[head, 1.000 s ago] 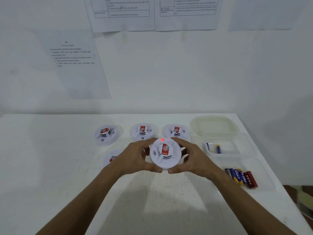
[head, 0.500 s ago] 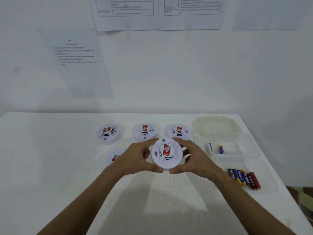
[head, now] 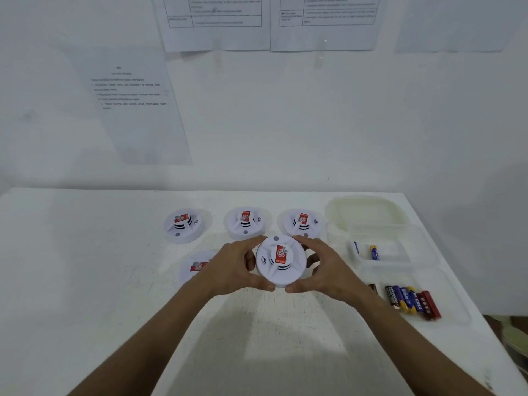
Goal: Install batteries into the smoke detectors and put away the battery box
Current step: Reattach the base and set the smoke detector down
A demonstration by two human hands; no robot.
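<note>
— Five round white plastic smoke detectors showed on the white table; which one was being handled?

— The one at the centre of the frame, the held detector. The left hand and the right hand curled round its rim from either side, thumbs at the near edge, fingers at the far edge.

— How did it look?

— A domed white disc, face up, with a red label on the raised middle, dark vent slots, and a small grey button near its far rim.

— And the others?

— Three in a row just beyond it, one more partly hidden behind the left hand.

— The batteries?

— At the right of the frame, a clear plastic battery box held two blue-and-yellow cells; nearer, a row of mixed batteries lay on a clear lid, with a pale lid behind.
</note>
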